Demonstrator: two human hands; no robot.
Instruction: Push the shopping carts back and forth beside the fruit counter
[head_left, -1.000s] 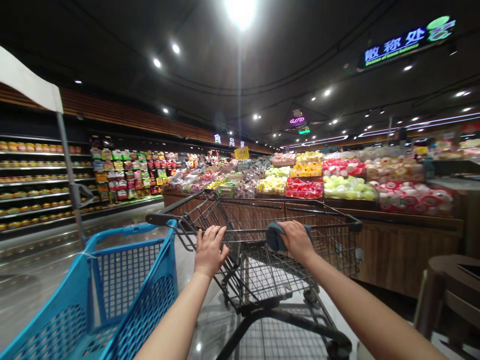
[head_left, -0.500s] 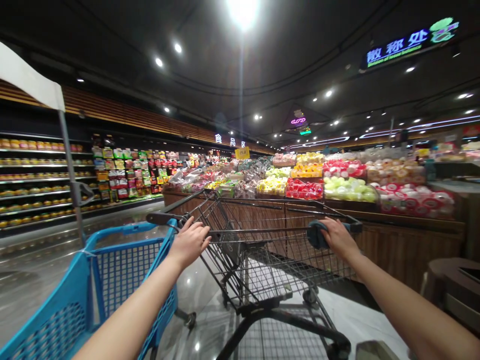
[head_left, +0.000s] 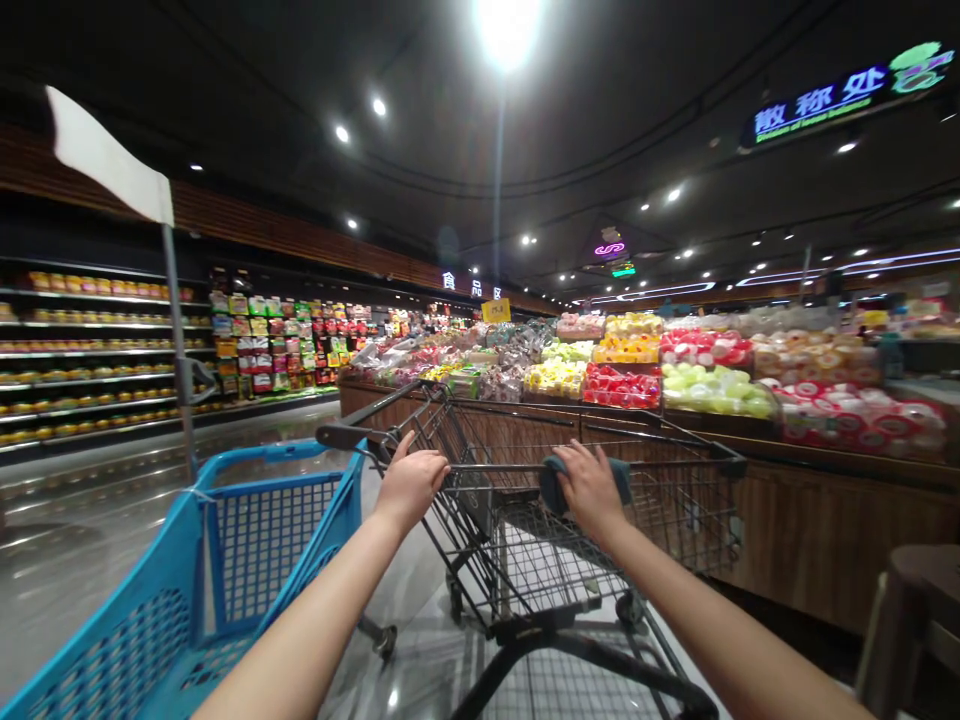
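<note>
A black wire shopping cart [head_left: 517,570] stands in front of me, its handlebar [head_left: 495,467] running across the view. My left hand [head_left: 411,483] is closed round the left part of that bar. Pressed over the bar near its middle, a dark blue-grey cloth [head_left: 553,487] sits under my right hand [head_left: 589,480], whose fingers curl over it. The palm side of both hands is hidden. Left of the cart, close to my left forearm, is a blue plastic shopping cart [head_left: 270,530].
A wood-panelled display [head_left: 810,530] piled with wrapped packets [head_left: 622,386] stands beyond the cart. Stocked shelves [head_left: 97,380] line the left wall. A white flag on a pole [head_left: 176,330] rises behind the blue cart. A brown stool [head_left: 922,580] stands at the right edge.
My right hand has slid leftward along the handlebar with the cloth, from the right end to near the middle. My left hand stays on the bar. The whole view has shifted slightly.
</note>
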